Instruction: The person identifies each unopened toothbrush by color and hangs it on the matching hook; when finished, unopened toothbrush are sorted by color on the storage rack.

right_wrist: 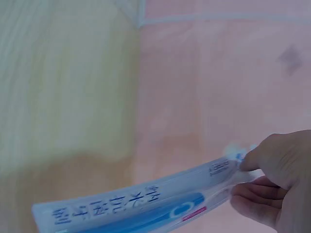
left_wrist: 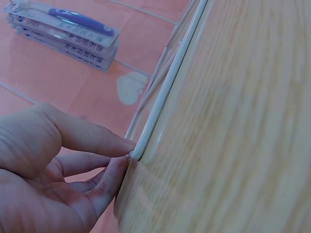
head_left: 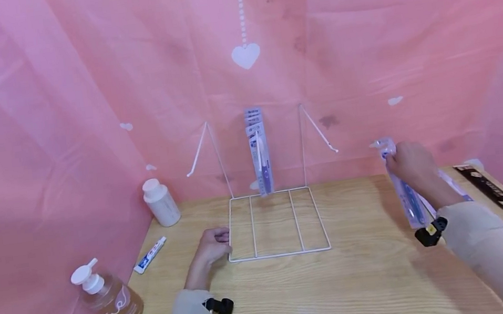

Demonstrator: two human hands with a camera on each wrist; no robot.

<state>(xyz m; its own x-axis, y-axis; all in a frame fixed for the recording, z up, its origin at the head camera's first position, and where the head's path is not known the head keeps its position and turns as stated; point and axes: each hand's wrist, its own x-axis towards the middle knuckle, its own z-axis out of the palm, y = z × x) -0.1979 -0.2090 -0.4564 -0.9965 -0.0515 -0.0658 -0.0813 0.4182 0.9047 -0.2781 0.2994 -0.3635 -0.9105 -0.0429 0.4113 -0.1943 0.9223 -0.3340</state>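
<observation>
Left to right across the wooden table [head_left: 368, 279]. Left hand [head_left: 211, 250] sits at the 9 o'clock corner of the white wire display rack [head_left: 274, 223], thumb and fingers [left_wrist: 104, 187] pinching the base rod where it turns; this grip steadies the frame. Several blister-packed purple toothbrushes [head_left: 259, 150] already hang at the rack's 12 o'clock, against the pink heart-print curtain [head_left: 81, 94]. Right hand [head_left: 412, 162], well out at 3 o'clock, holds one clear-packaged blue toothbrush [head_left: 406, 195] pinched near its top, pack dangling downward. Judgement: keep the left pinch firm so the rack does not tip, and present the pack's hang-hole squarely to the hook; the hole is not resolved in the blurred right wrist view.
</observation>
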